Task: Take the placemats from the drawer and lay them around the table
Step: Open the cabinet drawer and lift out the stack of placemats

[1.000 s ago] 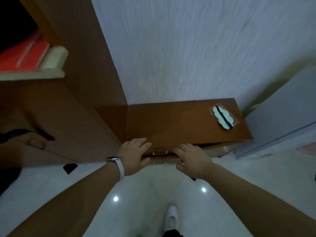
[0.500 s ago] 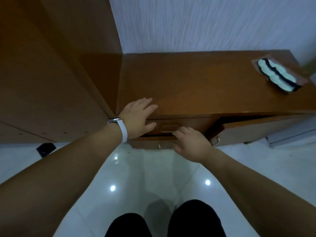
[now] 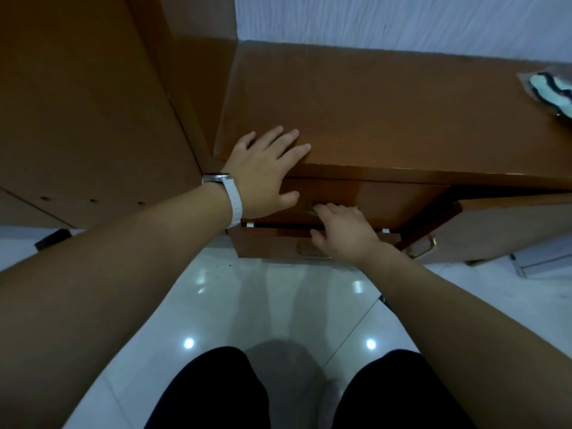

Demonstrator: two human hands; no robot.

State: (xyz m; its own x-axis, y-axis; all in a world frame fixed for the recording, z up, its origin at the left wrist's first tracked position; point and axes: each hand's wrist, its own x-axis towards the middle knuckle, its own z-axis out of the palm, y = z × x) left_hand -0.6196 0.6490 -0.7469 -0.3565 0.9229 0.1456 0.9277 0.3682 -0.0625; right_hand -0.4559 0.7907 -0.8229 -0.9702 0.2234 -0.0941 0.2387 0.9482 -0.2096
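1. The left hand point(image 3: 263, 171) lies flat on the front edge of the sideboard top point(image 3: 387, 113). Its fingers are straight and spread, and the thumb hangs over the edge. It holds nothing and looks to be bracing.
2. The right hand point(image 3: 343, 230) is lower, against the upper drawer point(image 3: 393, 202), with its bent fingertips at the brass handle point(image 3: 311, 209). The back of the hand hides whether they have hooked round it, so I cannot tell.
3. No placemats are in view. By the task they should lie inside a drawer, beyond the right fingertips and behind the drawer front.
4. The drawer front runs left to right along the sideboard, and it would slide straight toward the person. The right hand is the nearer one to the handle, so the pull is probably its job.
5. The lower drawer point(image 3: 269, 243) sits slightly out just below the right hand, and a cabinet door point(image 3: 510, 224) stands ajar to the right. Neither appears to block the pull.
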